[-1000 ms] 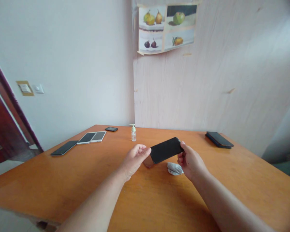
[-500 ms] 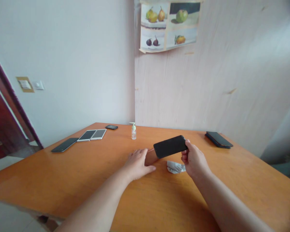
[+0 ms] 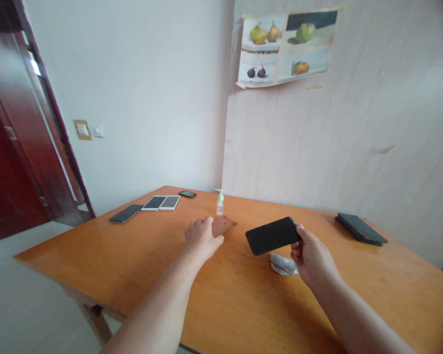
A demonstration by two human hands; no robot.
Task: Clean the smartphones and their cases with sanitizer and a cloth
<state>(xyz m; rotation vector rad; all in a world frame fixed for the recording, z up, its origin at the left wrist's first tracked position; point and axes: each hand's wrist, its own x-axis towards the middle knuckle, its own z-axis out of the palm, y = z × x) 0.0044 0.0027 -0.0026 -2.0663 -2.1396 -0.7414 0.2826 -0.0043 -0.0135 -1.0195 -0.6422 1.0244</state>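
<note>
My right hand (image 3: 313, 256) grips the right end of a black phone (image 3: 273, 236) and holds it level a little above the orange wooden table (image 3: 140, 255). My left hand (image 3: 201, 238) lies knuckles-up on the table, its bent fingers on the near end of a clear phone case (image 3: 225, 225) that lies flat. The case sits left of the phone, apart from it. A crumpled white cloth (image 3: 282, 265) lies on the table under the phone, just left of my right hand.
A small pump bottle (image 3: 219, 202) stands behind the case. Several phones (image 3: 154, 202) lie in a row at the table's far left, and a dark phone (image 3: 360, 228) lies at the far right. A dark wooden door (image 3: 15, 162) is on the left.
My left hand let go of the phone's left end, came down onto the clear case and slid it left and away. My right hand kept the phone. The view swung left.
</note>
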